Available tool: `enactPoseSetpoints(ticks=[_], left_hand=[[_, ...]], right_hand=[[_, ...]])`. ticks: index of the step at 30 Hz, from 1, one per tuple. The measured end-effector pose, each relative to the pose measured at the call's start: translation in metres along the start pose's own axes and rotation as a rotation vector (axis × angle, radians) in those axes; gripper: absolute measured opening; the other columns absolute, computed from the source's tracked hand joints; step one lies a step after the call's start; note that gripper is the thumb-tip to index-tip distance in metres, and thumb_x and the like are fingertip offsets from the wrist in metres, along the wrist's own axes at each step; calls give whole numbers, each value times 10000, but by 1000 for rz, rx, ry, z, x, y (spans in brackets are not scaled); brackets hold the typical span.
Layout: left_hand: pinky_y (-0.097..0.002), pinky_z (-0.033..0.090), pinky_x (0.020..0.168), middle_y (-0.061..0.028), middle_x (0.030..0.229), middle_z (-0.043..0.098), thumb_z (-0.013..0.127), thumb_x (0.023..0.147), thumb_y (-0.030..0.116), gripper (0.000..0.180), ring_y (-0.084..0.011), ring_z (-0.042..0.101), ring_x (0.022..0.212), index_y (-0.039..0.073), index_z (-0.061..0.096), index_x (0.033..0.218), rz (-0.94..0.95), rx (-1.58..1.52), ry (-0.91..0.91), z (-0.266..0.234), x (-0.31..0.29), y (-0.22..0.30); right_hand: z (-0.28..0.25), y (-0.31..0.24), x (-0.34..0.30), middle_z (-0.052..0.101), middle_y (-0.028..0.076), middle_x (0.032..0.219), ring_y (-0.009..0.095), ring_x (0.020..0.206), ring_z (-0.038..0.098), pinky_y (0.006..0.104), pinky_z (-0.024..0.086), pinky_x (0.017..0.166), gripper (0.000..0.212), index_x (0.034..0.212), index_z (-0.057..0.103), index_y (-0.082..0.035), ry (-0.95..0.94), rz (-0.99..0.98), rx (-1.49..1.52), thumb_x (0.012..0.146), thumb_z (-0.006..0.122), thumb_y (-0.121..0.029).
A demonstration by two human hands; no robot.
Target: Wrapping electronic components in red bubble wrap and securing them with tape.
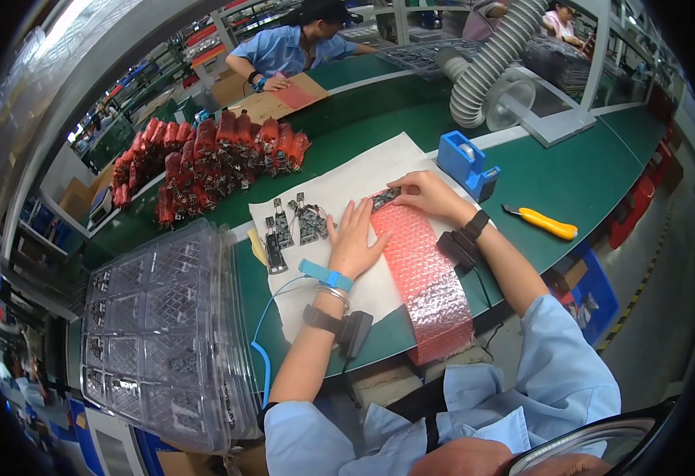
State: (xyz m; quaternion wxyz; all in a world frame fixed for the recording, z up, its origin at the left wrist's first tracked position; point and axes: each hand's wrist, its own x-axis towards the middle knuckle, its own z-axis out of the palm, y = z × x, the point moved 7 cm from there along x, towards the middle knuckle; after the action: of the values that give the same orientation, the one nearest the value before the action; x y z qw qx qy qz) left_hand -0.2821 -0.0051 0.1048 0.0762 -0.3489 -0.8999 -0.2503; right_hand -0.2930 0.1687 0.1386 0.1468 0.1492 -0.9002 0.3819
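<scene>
A strip of red bubble wrap (423, 270) runs over white paper (315, 293) and hangs past the table's near edge. At its far end lies a small dark circuit board (384, 199). My right hand (436, 196) pinches the right end of that board between thumb and fingers. My left hand (354, 244) rests flat at the strip's left side, fingers stretched out, its fingertips close to the board's left end. Whether they touch it I cannot tell. Several loose circuit boards (277, 234) with wires lie left of my left hand. A blue wristband with a coiled cord circles my left wrist.
Red-wrapped bundles (224, 155) are piled at the far left. Stacked clear plastic trays (153, 325) stand at the near left. To the right are a blue tape dispenser (466, 163) and a yellow utility knife (548, 223). A co-worker sits across the green table (585, 174), beneath a ventilation hose (494, 59).
</scene>
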Motion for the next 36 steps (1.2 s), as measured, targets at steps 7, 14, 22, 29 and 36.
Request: enactPoseSetpoints(ticks=[7,14,22,29,36], left_hand=[[-580,11,1116,-131,1492,353,625,830,495,788,-296,253,1418,84,346,1441,15,20,-69,-1,9,1],[-544,110,1105,-137,1345,473,685,809,354,639,-319,392,1292,77,456,1338,133,-31,106,-12,2,10],[-458,229,1081,-114,1204,536,668,831,195,340,-320,474,1160,69,607,1141,435,-156,-72,-13,1,44],[-462,211,1084,-97,1205,548,658,843,224,338,-280,473,1179,78,624,1145,400,-118,-103,-11,-4,51],[-456,187,1084,-83,1216,548,643,861,264,394,-246,467,1199,91,595,1211,332,67,-109,-11,-4,50]], right_hand=[[0,2,7,654,150,824,273,768,617,349,489,689,286,1042,717,-60,-124,-206,-221,779,722,-170],[1,-8,0,683,106,873,252,904,605,382,413,876,187,907,762,-117,40,-286,-208,766,727,-234],[0,-8,-4,688,59,908,223,983,573,394,346,966,151,853,765,-113,52,-366,-192,759,728,-224],[0,-13,-6,685,79,908,256,939,592,362,444,880,162,839,755,-81,6,-362,-176,749,724,-212],[-1,-18,-13,660,102,860,280,917,607,365,490,771,140,861,704,-50,23,-394,-128,772,684,-157]])
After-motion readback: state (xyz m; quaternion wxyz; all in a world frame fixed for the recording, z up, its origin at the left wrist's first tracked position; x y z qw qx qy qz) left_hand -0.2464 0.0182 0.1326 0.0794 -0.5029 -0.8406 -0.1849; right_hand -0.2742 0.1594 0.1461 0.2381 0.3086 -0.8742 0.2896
